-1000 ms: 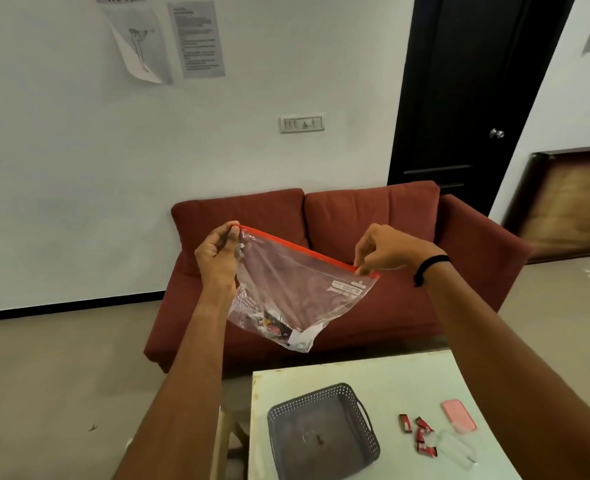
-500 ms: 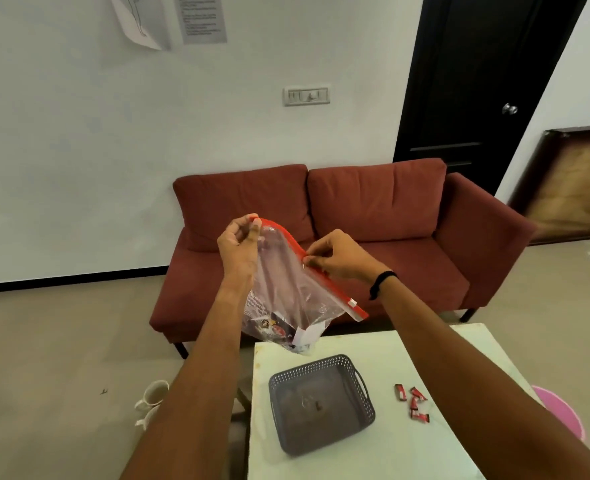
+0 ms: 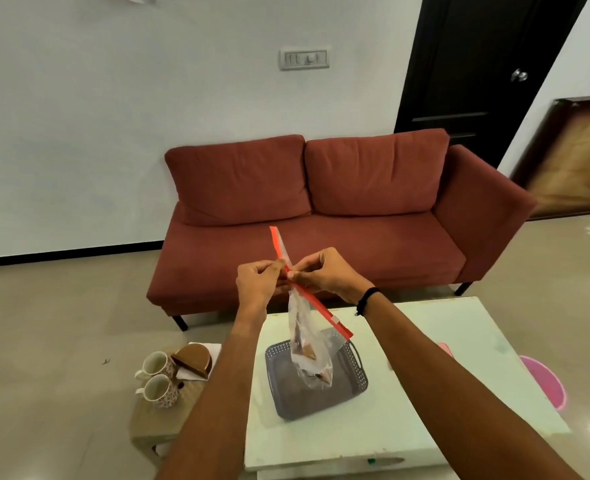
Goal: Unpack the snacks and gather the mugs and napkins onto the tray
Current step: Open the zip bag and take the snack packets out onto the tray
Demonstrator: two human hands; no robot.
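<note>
Pinching the red zip strip [image 3: 309, 295] from either side, the left hand [image 3: 257, 285] and right hand [image 3: 324, 275] meet at its middle, with the clear zip bag [image 3: 307, 344] hanging below them, directly above the grey perforated tray [image 3: 356, 382]. Snack packets sit in the bag's bottom corner. Parting the seal well probably means pulling the two lips straight apart while keeping the bag over the tray. Left of the tray, two patterned mugs [image 3: 158, 377] wait on a low stool [image 3: 151, 417].

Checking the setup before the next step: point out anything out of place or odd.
Nothing is spilled or damaged. The two mugs stand on a low stool left of the table, not on the grey tray. Both hands pinch the zip bag above the tray.
</note>
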